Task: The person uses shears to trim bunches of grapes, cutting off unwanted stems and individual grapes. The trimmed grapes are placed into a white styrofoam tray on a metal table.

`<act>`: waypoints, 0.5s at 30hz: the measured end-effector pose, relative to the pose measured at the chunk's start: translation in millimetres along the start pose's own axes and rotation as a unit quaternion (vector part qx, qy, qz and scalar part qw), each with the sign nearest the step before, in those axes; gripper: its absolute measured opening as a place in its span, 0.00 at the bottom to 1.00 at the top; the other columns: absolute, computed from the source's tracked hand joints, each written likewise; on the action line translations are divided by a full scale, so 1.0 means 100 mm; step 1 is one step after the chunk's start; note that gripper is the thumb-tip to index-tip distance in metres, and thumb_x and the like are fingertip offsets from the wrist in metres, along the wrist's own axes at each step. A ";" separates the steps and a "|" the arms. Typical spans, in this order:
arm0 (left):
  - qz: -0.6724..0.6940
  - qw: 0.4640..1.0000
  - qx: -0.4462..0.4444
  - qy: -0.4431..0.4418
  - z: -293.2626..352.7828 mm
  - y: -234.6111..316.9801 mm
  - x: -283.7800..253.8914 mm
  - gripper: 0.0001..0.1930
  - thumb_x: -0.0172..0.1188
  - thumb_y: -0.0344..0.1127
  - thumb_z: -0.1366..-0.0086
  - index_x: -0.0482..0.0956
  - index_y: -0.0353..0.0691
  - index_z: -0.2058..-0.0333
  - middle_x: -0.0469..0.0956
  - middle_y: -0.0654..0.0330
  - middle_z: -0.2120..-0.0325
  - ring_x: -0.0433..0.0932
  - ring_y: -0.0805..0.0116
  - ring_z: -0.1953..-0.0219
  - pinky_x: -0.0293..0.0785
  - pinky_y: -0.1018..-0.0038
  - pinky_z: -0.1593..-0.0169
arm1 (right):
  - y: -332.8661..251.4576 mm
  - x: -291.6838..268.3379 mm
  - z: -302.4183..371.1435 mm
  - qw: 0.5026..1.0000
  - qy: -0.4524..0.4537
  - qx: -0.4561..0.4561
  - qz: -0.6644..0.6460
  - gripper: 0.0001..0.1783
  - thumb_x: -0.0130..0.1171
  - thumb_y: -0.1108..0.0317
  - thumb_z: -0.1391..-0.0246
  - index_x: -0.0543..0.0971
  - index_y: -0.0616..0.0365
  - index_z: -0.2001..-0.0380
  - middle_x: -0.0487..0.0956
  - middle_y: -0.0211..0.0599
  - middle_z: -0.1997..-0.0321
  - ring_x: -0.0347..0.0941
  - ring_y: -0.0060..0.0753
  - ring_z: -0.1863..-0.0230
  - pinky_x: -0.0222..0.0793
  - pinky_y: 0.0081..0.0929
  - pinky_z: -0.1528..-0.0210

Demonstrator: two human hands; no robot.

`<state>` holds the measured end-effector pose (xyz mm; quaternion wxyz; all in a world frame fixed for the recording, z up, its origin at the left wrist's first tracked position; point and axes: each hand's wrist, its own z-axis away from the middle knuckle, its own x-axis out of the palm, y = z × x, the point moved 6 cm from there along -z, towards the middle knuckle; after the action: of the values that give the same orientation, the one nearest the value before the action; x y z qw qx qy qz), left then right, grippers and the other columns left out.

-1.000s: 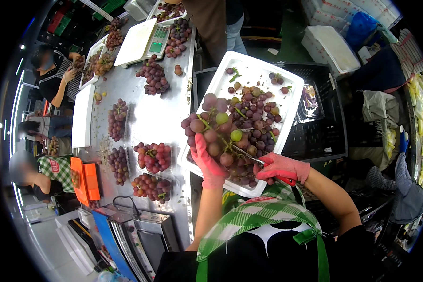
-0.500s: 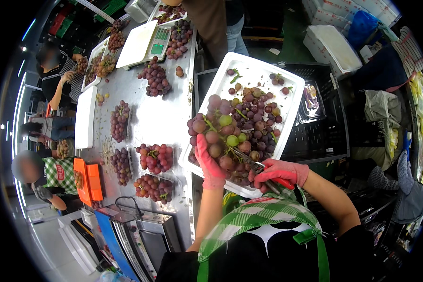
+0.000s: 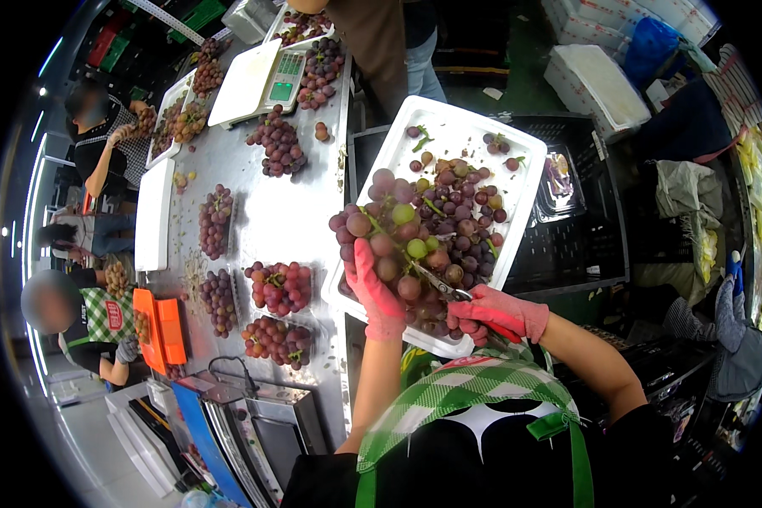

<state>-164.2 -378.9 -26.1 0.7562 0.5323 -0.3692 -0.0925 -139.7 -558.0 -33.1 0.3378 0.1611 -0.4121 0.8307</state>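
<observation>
My left hand [image 3: 372, 292], in a pink glove, is closed on a bunch of grapes [image 3: 383, 222] and holds it up over a white foam tray [image 3: 521, 190]. The bunch has large purple-red berries, a few green ones and a green stem. In my right hand [image 3: 499, 313], also gloved in pink, is a pair of scissors [image 3: 438, 283]; its blades reach in among the berries at the bunch's lower right side. More dark grapes [image 3: 466, 203] lie heaped in the tray behind. The palm side of my left hand is hidden by the bunch.
Left of me, a metal table [image 3: 262, 220] carries grape bunches, some in clear boxes [image 3: 279, 285], and a scale [image 3: 284, 80]. The tray rests over a black crate [image 3: 580, 245]. An orange container [image 3: 159, 330] stands by co-workers across the table. Foam boxes [image 3: 597, 89] are at the back right.
The bunch in my left hand has shifted slightly left. My right hand has turned a little with the scissors. Across the table, a co-worker's gloved hand has moved toward the orange container.
</observation>
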 end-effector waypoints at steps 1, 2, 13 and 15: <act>-0.020 0.999 0.018 0.020 0.01 0.04 0.01 0.23 0.49 0.45 0.36 0.61 0.36 0.49 0.66 0.59 0.52 0.66 0.71 0.52 0.62 0.73 0.49 | 0.00 0.00 -0.01 1.000 0.013 0.000 0.010 0.20 0.55 0.50 0.48 0.73 0.59 0.73 0.67 0.25 0.82 0.61 0.16 0.83 0.57 0.17 0.81; -0.040 0.998 0.035 0.039 0.02 0.07 0.04 0.23 0.51 0.44 0.37 0.61 0.36 0.50 0.66 0.59 0.52 0.66 0.71 0.52 0.62 0.74 0.49 | -0.01 -0.01 -0.01 0.999 0.037 -0.013 0.010 0.20 0.55 0.50 0.48 0.73 0.59 0.73 0.67 0.25 0.82 0.61 0.16 0.82 0.57 0.17 0.80; -0.123 0.974 0.133 0.137 0.03 0.27 0.11 0.23 0.59 0.39 0.42 0.61 0.35 0.53 0.68 0.58 0.55 0.68 0.71 0.55 0.66 0.74 0.51 | -0.24 0.03 0.10 0.922 0.216 -0.013 0.320 0.25 0.55 0.48 0.52 0.70 0.62 0.65 0.77 0.39 0.71 0.72 0.35 0.68 0.66 0.30 0.63; -0.121 0.973 0.132 0.144 0.05 0.27 0.13 0.23 0.60 0.38 0.42 0.61 0.35 0.53 0.68 0.58 0.55 0.68 0.71 0.55 0.66 0.74 0.51 | -0.29 0.06 0.09 0.912 0.226 -0.011 0.341 0.28 0.53 0.45 0.52 0.70 0.63 0.64 0.77 0.42 0.69 0.74 0.38 0.68 0.67 0.32 0.64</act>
<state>-165.3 -378.2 4.6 0.7075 0.6762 -0.1978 -0.0558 -123.9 -550.3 -7.8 0.1199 -0.1850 -0.3637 0.9050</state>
